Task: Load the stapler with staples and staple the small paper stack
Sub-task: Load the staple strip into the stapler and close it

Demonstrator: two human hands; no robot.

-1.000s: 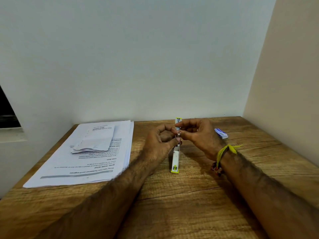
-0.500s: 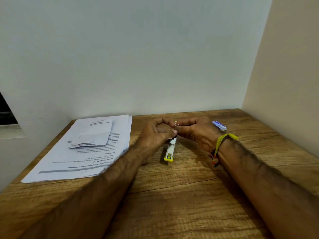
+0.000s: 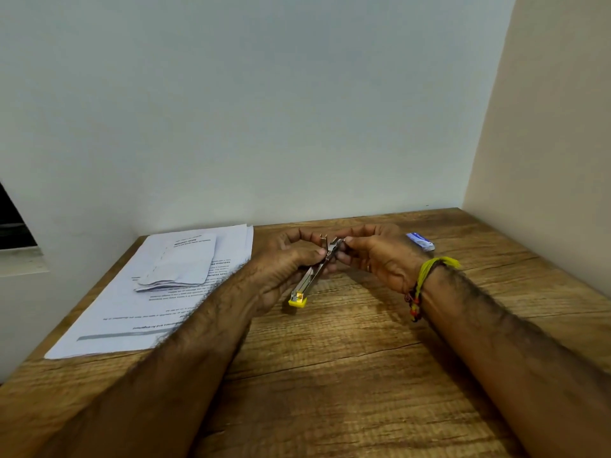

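A small metal stapler [image 3: 309, 282] with a yellow end is lifted off the wooden table [image 3: 347, 375], tilted, its yellow tip pointing down toward me. My left hand [image 3: 284, 266] grips its middle between thumb and fingers. My right hand [image 3: 373, 252] pinches the far metal end, where an upright metal piece sticks up; whether staples are in my fingers is too small to tell. The small paper stack [image 3: 182, 262] lies folded on top of larger printed sheets [image 3: 132, 309] to the left. A blue and white staple box [image 3: 420, 241] lies behind my right hand.
White walls close the table at the back and right, with a dark window opening [image 3: 13, 223] at the far left. My right wrist wears a yellow thread band [image 3: 426, 276]. Both forearms stretch across the near part of the table.
The stapler has gone from lying flat along the table to being lifted and tilted, its yellow end swung left. Both hands stayed on it and shifted slightly as the view moved.
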